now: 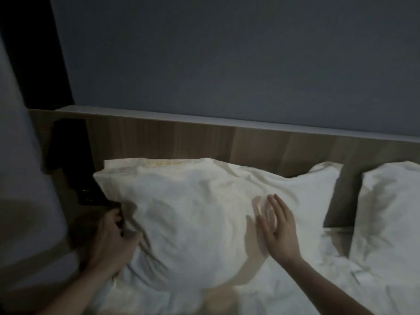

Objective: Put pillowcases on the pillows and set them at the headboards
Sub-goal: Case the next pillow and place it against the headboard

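Note:
A white pillow in its pillowcase (188,214) leans against the wooden headboard (204,142) on the left half of the bed. My left hand (113,242) grips the pillow's lower left edge, fingers curled into the cloth. My right hand (277,230) is flat with fingers spread, blurred, just above or touching the pillow's right side. A second white cased pillow (391,214) stands at the headboard on the far right.
White bedding (295,283) covers the mattress below the pillows. A dark wall lamp or panel (68,146) hangs on the headboard at left, with a dark switch plate (89,196) below it. A grey wall rises behind; a pale curtain (20,178) fills the left edge.

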